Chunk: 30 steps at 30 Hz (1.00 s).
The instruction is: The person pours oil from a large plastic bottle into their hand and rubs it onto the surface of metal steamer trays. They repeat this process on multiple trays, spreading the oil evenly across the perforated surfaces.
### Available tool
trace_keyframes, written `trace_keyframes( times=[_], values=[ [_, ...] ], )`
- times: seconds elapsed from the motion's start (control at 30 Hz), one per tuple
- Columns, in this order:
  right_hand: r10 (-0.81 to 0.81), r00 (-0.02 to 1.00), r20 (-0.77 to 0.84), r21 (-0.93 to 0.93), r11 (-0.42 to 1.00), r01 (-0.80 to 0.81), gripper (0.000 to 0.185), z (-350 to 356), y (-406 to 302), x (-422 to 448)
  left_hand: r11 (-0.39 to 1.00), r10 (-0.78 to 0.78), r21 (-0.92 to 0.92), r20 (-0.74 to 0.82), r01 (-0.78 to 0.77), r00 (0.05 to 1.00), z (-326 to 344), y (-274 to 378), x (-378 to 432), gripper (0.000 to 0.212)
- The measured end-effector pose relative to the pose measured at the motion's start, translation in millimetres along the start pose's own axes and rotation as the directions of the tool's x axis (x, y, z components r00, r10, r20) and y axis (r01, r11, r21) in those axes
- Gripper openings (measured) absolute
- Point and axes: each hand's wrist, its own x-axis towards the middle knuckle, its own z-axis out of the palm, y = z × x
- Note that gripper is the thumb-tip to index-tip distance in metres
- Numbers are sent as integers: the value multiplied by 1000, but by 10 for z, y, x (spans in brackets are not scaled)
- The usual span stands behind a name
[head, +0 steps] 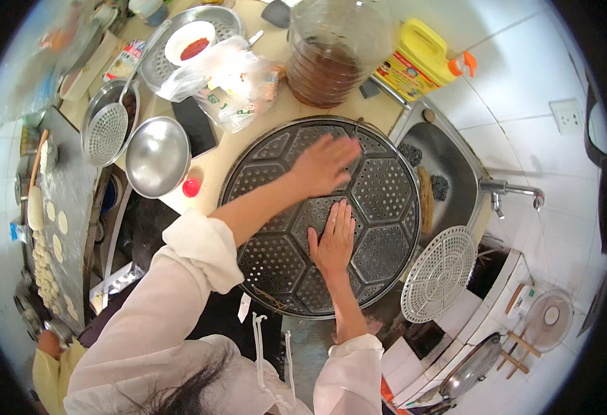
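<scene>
A large round dark perforated steamer tray, with a raised pattern of hexagonal panels, lies before me across the counter edge and beside the sink. My left hand is over the tray's upper middle, palm down with fingers somewhat spread. It is blurred, and I cannot tell whether it touches the surface. Flat on the centre panel rests my right hand, its thumb out to the left. Neither hand shows anything held. Parts of the tray are hidden under my hands and left forearm.
Right of the tray are a steel sink, a faucet and a pale perforated steamer plate. Behind it stand a large plastic jug and a yellow bottle. Leftward are a steel bowl, a skimmer and dough pieces.
</scene>
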Motion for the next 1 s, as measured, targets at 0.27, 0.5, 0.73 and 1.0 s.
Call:
trace_keyframes(
  times=[0.27, 0.5, 0.73, 1.0],
  values=[
    [0, 999, -44, -63, 998, -3, 79, -20, 18, -48, 867, -457, 213, -18, 450, 889, -308, 118, -1084, 82],
    [-117, 993, -17, -124, 986, 115, 75, 52, -12, -17, 988, -155, -46, -159, 150, 975, 292, 354, 207, 70],
    [-50, 998, -38, -130, 991, 44, 73, 81, -13, -41, 732, -674, 167, 39, 660, 738, -441, 376, -1721, 84],
    [-137, 984, -110, -177, 977, 116, 74, 137, 24, 586, 780, -626, 93, 108, 619, 772, -624, 750, -2223, 88]
  ],
)
